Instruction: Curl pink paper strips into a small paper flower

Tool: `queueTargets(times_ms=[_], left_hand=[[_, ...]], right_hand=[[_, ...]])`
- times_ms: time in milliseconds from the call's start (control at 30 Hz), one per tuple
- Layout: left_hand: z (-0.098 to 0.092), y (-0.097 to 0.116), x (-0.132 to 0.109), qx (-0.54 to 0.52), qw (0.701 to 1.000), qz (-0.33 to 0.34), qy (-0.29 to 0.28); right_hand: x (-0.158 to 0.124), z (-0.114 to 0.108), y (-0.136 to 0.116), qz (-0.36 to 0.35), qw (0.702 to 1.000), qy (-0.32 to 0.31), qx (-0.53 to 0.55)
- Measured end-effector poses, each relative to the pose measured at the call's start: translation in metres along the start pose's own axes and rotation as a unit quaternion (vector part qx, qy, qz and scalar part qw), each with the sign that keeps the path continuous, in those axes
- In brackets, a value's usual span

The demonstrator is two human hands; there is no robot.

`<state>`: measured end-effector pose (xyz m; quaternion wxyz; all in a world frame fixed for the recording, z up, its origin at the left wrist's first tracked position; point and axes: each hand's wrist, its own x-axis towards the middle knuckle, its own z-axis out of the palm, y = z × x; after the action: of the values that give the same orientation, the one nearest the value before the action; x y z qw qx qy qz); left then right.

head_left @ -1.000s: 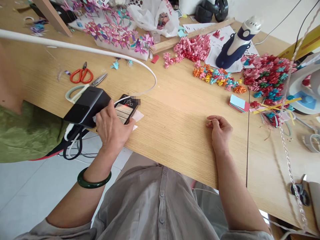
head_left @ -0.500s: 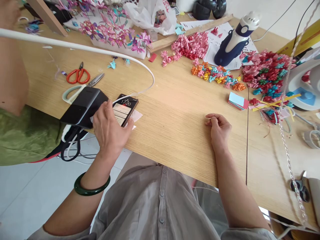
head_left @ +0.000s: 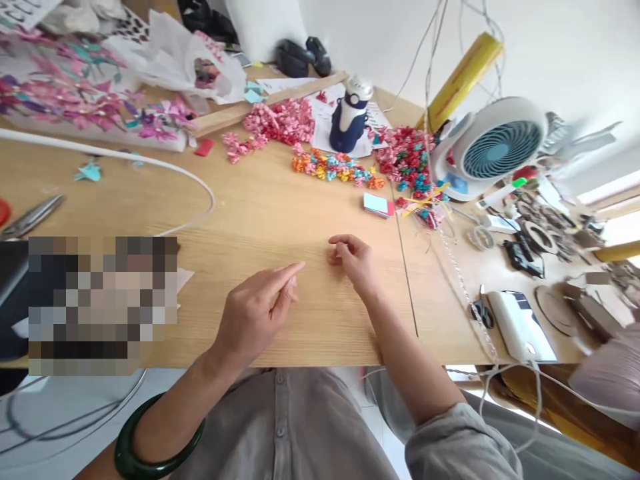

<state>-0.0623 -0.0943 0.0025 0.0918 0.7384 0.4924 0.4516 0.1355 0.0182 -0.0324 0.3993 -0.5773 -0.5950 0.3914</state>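
My left hand (head_left: 256, 308), with a dark green bangle (head_left: 157, 437) on its forearm, is over the front of the wooden table (head_left: 240, 223). Its fingers stretch to the right and the thumb lies just below them; nothing shows in it. Opposite, my right hand (head_left: 354, 263) rests at the table with fingers curled in and thumb near the index finger. Whether something small is between them is hidden. A gap separates the two hands. Beyond my right hand lies a small stack of coloured paper pieces (head_left: 377, 204).
Along the back are pink flower pieces (head_left: 285, 123), an orange-and-blue row of them (head_left: 335, 167), a navy bottle (head_left: 349, 120) and a fan (head_left: 500, 143). Scissors (head_left: 482, 312) lie right. A white cable (head_left: 200, 180) arcs at left, near a blurred-out patch.
My left hand has left the phone and moved right, towards my right hand. The view has swung right, bringing in the fan and the right side of the table. My right hand stays curled.
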Motion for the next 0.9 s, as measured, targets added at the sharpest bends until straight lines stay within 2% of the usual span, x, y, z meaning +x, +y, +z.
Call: queueTargets(times_ms=[67, 167, 300, 433, 567, 667, 900], left_hand=[[0.014, 0.003, 0.011, 0.009, 0.999, 0.003, -0.034], [0.037, -0.001, 0.023, -0.002, 0.996, -0.024, -0.084], [0.064, -0.010, 0.035, -0.058, 0.987, -0.079, -0.130], [0.084, -0.016, 0.050, -0.100, 0.977, -0.118, -0.149], [0.104, -0.028, 0.066, -0.126, 0.972, -0.128, -0.154], [0.113, -0.042, 0.071, -0.147, 0.968, -0.138, -0.150], [0.108, -0.061, 0.069, -0.216, 0.956, -0.146, -0.133]], right_hand=[[0.008, -0.010, -0.002, -0.011, 0.999, -0.009, -0.035], [0.030, -0.038, -0.003, -0.031, 0.992, 0.019, -0.117], [0.069, -0.085, -0.003, -0.054, 0.961, 0.066, -0.262], [0.110, -0.116, -0.005, -0.048, 0.928, 0.032, -0.368], [0.146, -0.124, -0.008, 0.000, 0.898, -0.024, -0.440], [0.159, -0.123, -0.009, 0.017, 0.869, -0.077, -0.488], [0.163, -0.121, -0.016, 0.026, 0.809, -0.176, -0.561]])
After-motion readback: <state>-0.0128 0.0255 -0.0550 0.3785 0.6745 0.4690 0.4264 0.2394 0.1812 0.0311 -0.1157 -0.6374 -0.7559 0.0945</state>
